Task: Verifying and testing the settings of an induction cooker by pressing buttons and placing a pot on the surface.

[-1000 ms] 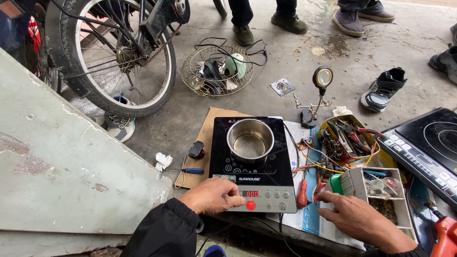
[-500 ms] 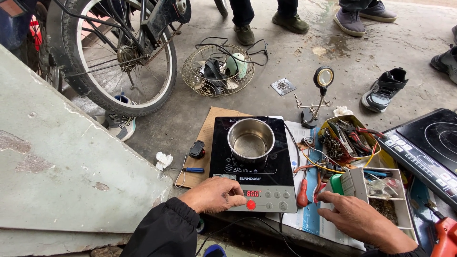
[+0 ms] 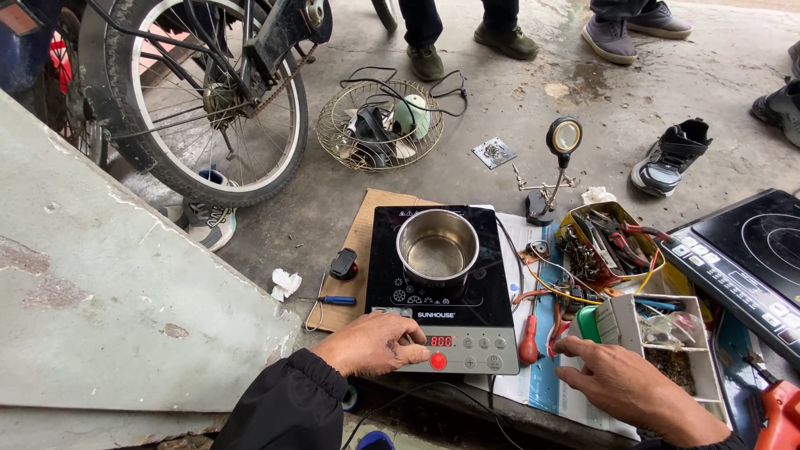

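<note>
A black induction cooker (image 3: 425, 296) lies on cardboard on the ground, with a steel pot (image 3: 437, 247) standing on its cooking zone. Its grey control strip shows a lit red display and a red round button (image 3: 437, 360). My left hand (image 3: 375, 343) rests on the strip's left end, fingers bent, fingertips next to the display and the red button. My right hand (image 3: 629, 387) lies flat on the paper to the cooker's right, fingers spread, beside a grey parts box (image 3: 667, 333). Neither hand holds anything.
A red-handled screwdriver (image 3: 528, 342), a yellow tray of pliers (image 3: 608, 237), a magnifier stand (image 3: 557, 167), a second cooker (image 3: 750, 258), a red drill (image 3: 775, 412). Farther off are a fan cage (image 3: 379, 125), a bicycle wheel (image 3: 196, 100), a shoe (image 3: 671, 158) and bystanders' feet (image 3: 467, 37). A grey slab (image 3: 100, 300) at left.
Both hands stay almost where they were. The left hand's fingers have shifted slightly on the control strip near the red button.
</note>
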